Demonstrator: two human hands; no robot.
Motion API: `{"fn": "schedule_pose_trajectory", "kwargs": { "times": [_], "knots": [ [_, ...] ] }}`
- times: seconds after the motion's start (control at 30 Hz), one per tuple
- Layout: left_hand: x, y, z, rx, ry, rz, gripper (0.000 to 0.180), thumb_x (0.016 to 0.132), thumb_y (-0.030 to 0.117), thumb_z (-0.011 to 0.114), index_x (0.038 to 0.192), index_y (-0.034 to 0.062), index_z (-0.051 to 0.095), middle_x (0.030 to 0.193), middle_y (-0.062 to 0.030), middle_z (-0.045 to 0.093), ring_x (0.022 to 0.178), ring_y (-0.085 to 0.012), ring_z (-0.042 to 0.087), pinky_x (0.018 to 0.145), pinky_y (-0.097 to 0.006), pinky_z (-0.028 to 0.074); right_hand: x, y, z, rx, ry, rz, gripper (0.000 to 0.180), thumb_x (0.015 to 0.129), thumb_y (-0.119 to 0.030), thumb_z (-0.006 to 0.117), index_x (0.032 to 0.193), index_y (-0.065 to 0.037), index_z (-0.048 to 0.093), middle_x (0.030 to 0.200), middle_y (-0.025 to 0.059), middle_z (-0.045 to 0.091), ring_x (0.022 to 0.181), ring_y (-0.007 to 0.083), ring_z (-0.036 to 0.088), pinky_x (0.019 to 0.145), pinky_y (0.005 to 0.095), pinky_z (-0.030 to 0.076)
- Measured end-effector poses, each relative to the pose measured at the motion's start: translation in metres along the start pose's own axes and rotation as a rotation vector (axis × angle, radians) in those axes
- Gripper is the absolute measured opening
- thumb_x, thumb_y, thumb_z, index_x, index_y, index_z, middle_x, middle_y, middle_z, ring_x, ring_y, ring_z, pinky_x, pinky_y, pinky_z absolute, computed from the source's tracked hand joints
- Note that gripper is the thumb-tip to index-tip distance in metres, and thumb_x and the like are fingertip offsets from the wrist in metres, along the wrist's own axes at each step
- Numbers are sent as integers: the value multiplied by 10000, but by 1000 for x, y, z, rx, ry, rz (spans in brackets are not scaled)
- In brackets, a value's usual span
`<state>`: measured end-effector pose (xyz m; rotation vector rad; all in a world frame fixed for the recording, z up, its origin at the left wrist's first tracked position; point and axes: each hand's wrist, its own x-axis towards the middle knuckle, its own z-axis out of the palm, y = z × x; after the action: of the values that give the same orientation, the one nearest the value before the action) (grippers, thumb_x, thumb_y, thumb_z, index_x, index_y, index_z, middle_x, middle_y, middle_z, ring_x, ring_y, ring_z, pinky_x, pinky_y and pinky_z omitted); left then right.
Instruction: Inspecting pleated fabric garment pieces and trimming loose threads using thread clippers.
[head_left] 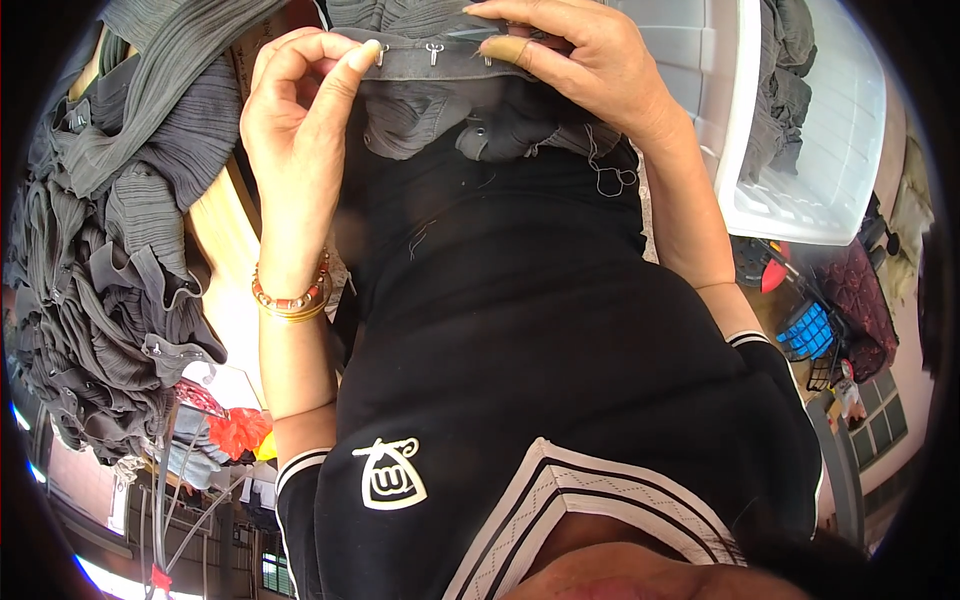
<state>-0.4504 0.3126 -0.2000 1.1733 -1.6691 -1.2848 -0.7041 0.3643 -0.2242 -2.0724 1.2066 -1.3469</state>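
Note:
In front of my lap, a dark grey garment [405, 122] is stretched between my two hands by a band [450, 66] with small metal hooks [434, 54] along it. My left hand [305, 110] pinches the band's left end between thumb and fingers. At the right end, my right hand [600, 65] grips the band, a tan covering on its thumb [508, 49]. A thin greyish sliver shows by the right fingers; I cannot make out what it is. Loose threads [612, 180] hang below the garment on the right.
A big heap of dark grey ribbed garments [110, 260] lies at my left, beside a wooden edge [222, 235]. To the right stands a white plastic bin [810, 205] with more dark garments [785, 85] inside. Beyond it are a blue basket [806, 332] and a dark red quilted item [855, 290].

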Motion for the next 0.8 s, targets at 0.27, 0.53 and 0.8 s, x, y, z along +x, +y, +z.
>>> {"fn": "schedule_pose_trajectory", "kwargs": {
  "times": [0.27, 0.53, 0.8],
  "knots": [
    [-4, 13, 18, 337, -114, 76, 364, 871, 110, 789, 1225, 100, 703, 1064, -63, 602, 830, -137, 577, 768, -283, 514, -1, 0, 1, -15, 18, 29, 287, 880, -167, 777, 1125, -27, 724, 827, 118, 649, 715, 270, 663, 627, 341, 509],
    [4, -1, 26, 391, -124, 189, 164, 909, 115, 771, 1070, 96, 797, 963, -23, 617, 889, -118, 579, 783, -251, 477, 6, -21, -11, -98, -147, 414, 287, 870, -125, 784, 1126, -11, 721, 799, 107, 623, 681, 223, 625, 624, 318, 492],
    [6, -20, 26, 134, -92, 94, 131, 947, 107, 741, 1059, 42, 762, 1016, 9, 649, 918, -66, 592, 815, -209, 469, -2, 1, 6, 143, 41, 51, 278, 879, -131, 775, 1131, -23, 731, 803, 97, 631, 688, 221, 634, 627, 315, 494]
  ]
}}
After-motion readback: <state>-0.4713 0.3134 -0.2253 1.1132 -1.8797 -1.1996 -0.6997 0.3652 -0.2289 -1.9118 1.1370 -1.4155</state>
